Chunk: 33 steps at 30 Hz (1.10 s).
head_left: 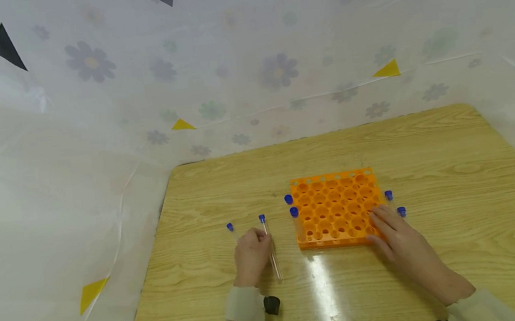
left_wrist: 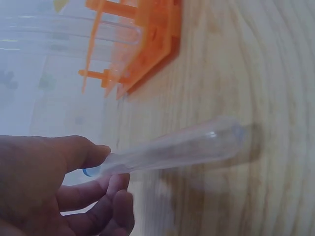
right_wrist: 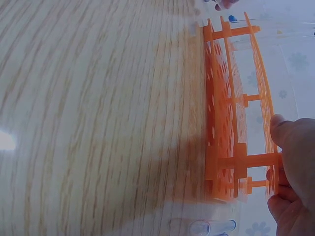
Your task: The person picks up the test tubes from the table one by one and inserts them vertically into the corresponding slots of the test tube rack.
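Note:
My left hand (head_left: 252, 255) pinches a clear test tube (head_left: 275, 260) with a blue cap between thumb and fingers, left of the orange test tube rack (head_left: 339, 242). In the left wrist view the tube (left_wrist: 197, 147) slants over the wood, its rounded end toward the table. My right hand (head_left: 405, 249) grips the rack's near right corner; the right wrist view shows the thumb on the rack's top plate (right_wrist: 268, 103) and fingers curled at its edge. Two blue-capped tubes, one with cap (head_left: 294, 211), stand along the rack's left side.
Left of my left hand shows another blue cap (head_left: 230, 227), its tube mostly hidden. Two more blue caps (head_left: 389, 195) appear just right of the rack, beside my right hand. The wooden table (head_left: 456, 171) meets flower-patterned sheeting (head_left: 230, 79) at back and sides.

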Tool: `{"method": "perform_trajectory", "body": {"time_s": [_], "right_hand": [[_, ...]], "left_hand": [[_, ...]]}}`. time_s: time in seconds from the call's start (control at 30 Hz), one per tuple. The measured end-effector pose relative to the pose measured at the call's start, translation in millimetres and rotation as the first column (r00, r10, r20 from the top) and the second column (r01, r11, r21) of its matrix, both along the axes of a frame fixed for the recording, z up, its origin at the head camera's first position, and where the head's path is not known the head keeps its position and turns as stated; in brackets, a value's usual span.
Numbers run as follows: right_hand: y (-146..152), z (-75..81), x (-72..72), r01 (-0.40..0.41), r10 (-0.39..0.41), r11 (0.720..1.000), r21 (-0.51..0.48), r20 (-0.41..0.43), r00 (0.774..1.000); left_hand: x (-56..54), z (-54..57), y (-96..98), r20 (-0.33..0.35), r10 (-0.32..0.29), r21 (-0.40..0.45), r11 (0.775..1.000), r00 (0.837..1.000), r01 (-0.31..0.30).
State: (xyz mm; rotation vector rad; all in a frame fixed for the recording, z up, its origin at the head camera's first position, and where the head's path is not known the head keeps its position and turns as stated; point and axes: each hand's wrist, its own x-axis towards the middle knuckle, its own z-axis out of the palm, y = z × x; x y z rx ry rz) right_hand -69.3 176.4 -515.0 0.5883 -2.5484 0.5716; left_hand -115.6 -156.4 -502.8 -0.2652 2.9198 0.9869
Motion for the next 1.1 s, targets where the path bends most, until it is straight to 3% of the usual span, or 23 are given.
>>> {"method": "perform_trajectory", "body": {"time_s": [0.23, 0.47, 0.7, 0.9, 1.1], "right_hand": [[0.1, -0.1, 0.2, 0.002, -0.002, 1.000, -0.003, 0.013, 1.000], [-0.1, 1.2, 0.2, -0.002, 0.002, 1.000, 0.000, 0.004, 1.000], [-0.5, 1.3, 0.2, -0.007, 0.007, 1.000, -0.001, 0.002, 1.000], [-0.7, 1.4, 0.0, 0.000, 0.000, 1.000, -0.004, 0.020, 1.000], [-0.8, 0.7, 0.2, 0.005, -0.005, 1.000, -0.003, 0.021, 1.000]], "left_hand": [[-4.3, 5.8, 0.4, 0.078, -0.004, 0.226, 0.974, 0.997, -0.014], [-9.7, 4.4, 0.3, 0.076, -0.017, 0.301, 0.954, 0.997, -0.007], [-12.6, 8.3, 2.5, 0.102, 0.001, 0.439, 0.897, 0.995, -0.046], [-15.6, 12.2, 3.2, 0.029, 0.006, 0.514, 0.858, 1.000, -0.020], [-15.5, 16.3, 1.7, -0.028, -0.036, 0.527, 0.849, 0.999, 0.045]]}}
